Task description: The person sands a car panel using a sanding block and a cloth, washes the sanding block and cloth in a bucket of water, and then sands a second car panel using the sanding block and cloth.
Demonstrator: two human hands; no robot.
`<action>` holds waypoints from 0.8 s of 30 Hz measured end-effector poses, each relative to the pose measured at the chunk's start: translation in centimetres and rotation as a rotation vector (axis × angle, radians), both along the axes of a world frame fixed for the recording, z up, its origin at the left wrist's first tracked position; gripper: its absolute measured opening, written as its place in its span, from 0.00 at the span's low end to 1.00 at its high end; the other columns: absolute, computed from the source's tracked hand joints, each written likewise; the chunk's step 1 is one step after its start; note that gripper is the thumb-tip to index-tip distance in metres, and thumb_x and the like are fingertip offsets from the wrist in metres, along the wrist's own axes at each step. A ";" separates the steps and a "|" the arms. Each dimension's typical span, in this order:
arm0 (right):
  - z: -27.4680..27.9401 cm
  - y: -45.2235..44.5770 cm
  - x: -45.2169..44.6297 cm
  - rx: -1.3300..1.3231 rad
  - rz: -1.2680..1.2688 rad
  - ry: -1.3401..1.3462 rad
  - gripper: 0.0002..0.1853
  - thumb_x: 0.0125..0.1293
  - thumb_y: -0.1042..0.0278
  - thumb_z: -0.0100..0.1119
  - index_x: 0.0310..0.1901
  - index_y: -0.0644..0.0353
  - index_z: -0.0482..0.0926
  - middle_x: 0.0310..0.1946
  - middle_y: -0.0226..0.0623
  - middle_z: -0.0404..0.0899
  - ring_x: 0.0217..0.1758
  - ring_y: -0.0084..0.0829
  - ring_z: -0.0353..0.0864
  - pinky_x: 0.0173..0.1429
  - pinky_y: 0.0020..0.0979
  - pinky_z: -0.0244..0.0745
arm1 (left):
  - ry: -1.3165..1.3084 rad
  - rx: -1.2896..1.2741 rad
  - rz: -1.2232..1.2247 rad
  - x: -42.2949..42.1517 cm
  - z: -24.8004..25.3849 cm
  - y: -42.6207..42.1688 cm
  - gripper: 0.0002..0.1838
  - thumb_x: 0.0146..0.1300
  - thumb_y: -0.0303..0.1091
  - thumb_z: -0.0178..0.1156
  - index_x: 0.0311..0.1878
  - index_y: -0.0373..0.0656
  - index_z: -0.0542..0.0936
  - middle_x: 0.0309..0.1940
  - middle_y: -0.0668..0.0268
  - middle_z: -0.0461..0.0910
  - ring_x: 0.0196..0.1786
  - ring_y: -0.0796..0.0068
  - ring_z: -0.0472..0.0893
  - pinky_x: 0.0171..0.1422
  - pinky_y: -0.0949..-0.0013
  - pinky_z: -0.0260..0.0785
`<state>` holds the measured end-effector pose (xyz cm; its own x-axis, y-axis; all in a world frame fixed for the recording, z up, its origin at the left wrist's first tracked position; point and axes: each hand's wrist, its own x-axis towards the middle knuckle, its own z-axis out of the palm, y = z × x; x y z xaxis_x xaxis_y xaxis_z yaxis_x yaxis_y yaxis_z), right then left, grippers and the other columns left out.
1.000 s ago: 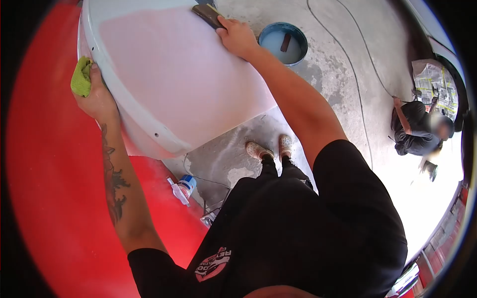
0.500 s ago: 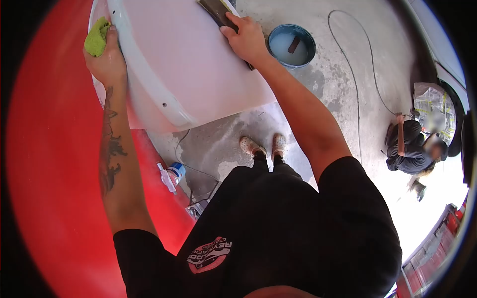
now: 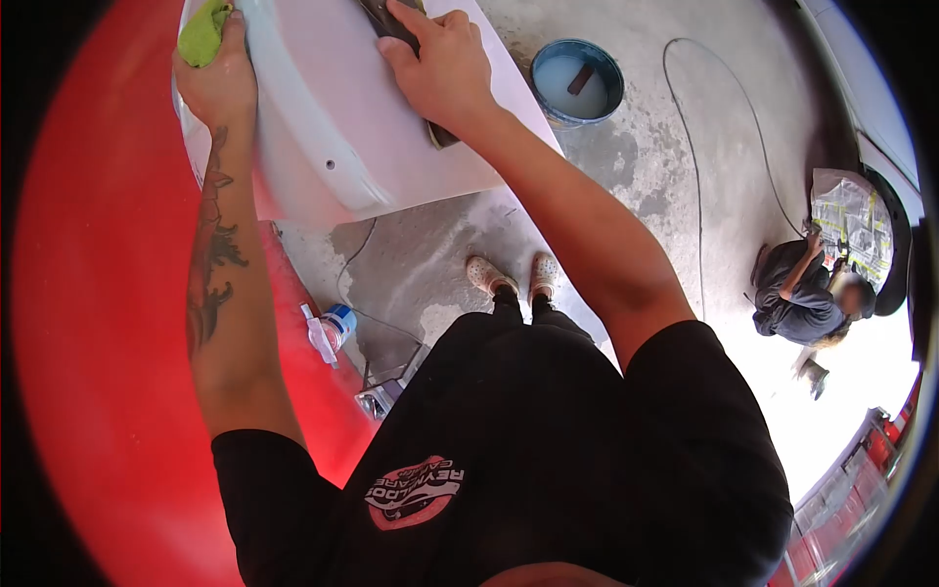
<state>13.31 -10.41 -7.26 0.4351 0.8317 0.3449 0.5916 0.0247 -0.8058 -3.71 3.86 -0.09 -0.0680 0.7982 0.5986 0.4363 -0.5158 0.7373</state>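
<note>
Your right hand [image 3: 442,70] is closed over a long dark block [image 3: 384,18] lying right under the palm against the pale panel [image 3: 362,98], its long axis slanting so that one end shows beside your fingertips and the other below the heel of your hand. Your left hand [image 3: 217,86], off to the left of that grip at the panel's curved edge, holds a bunched green cloth [image 3: 202,35]. The bucket [image 3: 577,46] stands to the right of the block grip, past the panel's edge, nearer your right hand.
</note>
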 end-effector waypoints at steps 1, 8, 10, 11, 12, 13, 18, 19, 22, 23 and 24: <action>0.4 -0.5 -0.2 0.011 -0.009 -0.002 0.25 0.66 0.58 0.66 0.65 0.50 0.82 0.47 0.55 0.78 0.53 0.54 0.76 0.55 0.49 0.76 | -0.002 0.003 -0.008 0.0 -0.2 0.1 0.20 0.67 0.37 0.71 0.59 0.39 0.85 0.54 0.64 0.88 0.58 0.69 0.84 0.69 0.66 0.71; 2.1 -7.3 -3.2 0.094 0.112 -0.011 0.25 0.65 0.59 0.66 0.64 0.49 0.83 0.48 0.54 0.75 0.51 0.52 0.76 0.54 0.49 0.76 | -0.028 -0.034 0.026 -0.2 -0.7 1.0 0.20 0.67 0.39 0.71 0.58 0.40 0.86 0.54 0.64 0.88 0.57 0.69 0.84 0.68 0.66 0.72; 1.1 -0.6 -1.4 0.109 0.000 -0.004 0.23 0.66 0.56 0.64 0.61 0.50 0.83 0.48 0.56 0.78 0.52 0.53 0.78 0.55 0.52 0.77 | -0.035 -0.036 0.021 -0.4 -0.5 0.7 0.20 0.67 0.39 0.71 0.58 0.40 0.86 0.54 0.63 0.88 0.57 0.69 0.84 0.68 0.66 0.72; 0.8 1.8 -0.9 0.084 -0.050 -0.019 0.23 0.66 0.56 0.64 0.62 0.51 0.83 0.46 0.57 0.78 0.50 0.55 0.77 0.54 0.53 0.76 | -0.017 -0.011 0.014 -0.5 -0.4 0.8 0.20 0.67 0.39 0.71 0.58 0.40 0.86 0.54 0.63 0.88 0.58 0.69 0.84 0.68 0.66 0.72; 0.9 1.3 -1.3 0.090 -0.052 -0.039 0.23 0.67 0.55 0.64 0.63 0.51 0.83 0.47 0.56 0.78 0.51 0.55 0.78 0.55 0.52 0.76 | 0.000 0.012 -0.001 -0.6 -0.2 0.7 0.20 0.66 0.39 0.72 0.58 0.40 0.86 0.54 0.63 0.88 0.58 0.68 0.84 0.68 0.66 0.72; 0.7 0.3 -1.6 0.092 -0.058 -0.062 0.24 0.68 0.54 0.65 0.63 0.51 0.82 0.47 0.56 0.79 0.51 0.54 0.78 0.55 0.51 0.76 | 0.009 0.014 0.002 -0.6 -0.2 0.5 0.20 0.66 0.39 0.72 0.58 0.40 0.86 0.54 0.63 0.88 0.57 0.68 0.84 0.68 0.65 0.72; 2.5 -10.9 -4.8 0.093 0.121 -0.016 0.26 0.66 0.59 0.67 0.66 0.49 0.81 0.51 0.52 0.74 0.52 0.52 0.75 0.56 0.49 0.75 | -0.038 -0.046 0.060 -0.5 -0.4 0.6 0.21 0.65 0.39 0.72 0.58 0.40 0.86 0.54 0.63 0.88 0.57 0.68 0.85 0.67 0.65 0.73; 2.6 -10.7 -4.6 0.091 0.137 0.003 0.25 0.65 0.60 0.68 0.64 0.49 0.82 0.52 0.52 0.73 0.53 0.52 0.75 0.56 0.49 0.74 | -0.029 -0.047 0.066 -0.5 -0.4 0.7 0.21 0.65 0.40 0.73 0.58 0.40 0.86 0.54 0.63 0.88 0.57 0.68 0.85 0.67 0.65 0.73; 1.8 -4.0 -2.6 0.067 0.010 0.036 0.23 0.66 0.58 0.65 0.62 0.51 0.82 0.48 0.54 0.76 0.53 0.52 0.76 0.56 0.50 0.74 | -0.040 -0.040 0.041 -0.4 -0.4 0.7 0.23 0.64 0.40 0.73 0.59 0.39 0.85 0.54 0.62 0.88 0.57 0.68 0.85 0.67 0.65 0.73; 1.2 -1.2 -1.7 0.032 -0.089 0.042 0.23 0.67 0.57 0.63 0.63 0.51 0.82 0.46 0.55 0.78 0.53 0.52 0.76 0.56 0.51 0.74 | -0.067 -0.033 0.011 -0.3 -0.6 0.7 0.23 0.64 0.40 0.74 0.58 0.38 0.85 0.54 0.62 0.88 0.57 0.68 0.85 0.67 0.65 0.73; 1.3 -1.3 -2.0 0.058 -0.091 0.013 0.23 0.68 0.57 0.64 0.63 0.51 0.82 0.46 0.54 0.78 0.53 0.53 0.77 0.56 0.51 0.74 | -0.095 -0.021 -0.024 -0.2 -0.4 0.8 0.23 0.64 0.40 0.74 0.58 0.38 0.85 0.54 0.62 0.88 0.57 0.68 0.85 0.66 0.65 0.73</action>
<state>11.35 -11.76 -5.98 0.5125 0.7677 0.3847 0.5828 0.0181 -0.8124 -3.95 4.61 -0.54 -0.1039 0.8128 0.5733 0.3517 -0.5091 0.7856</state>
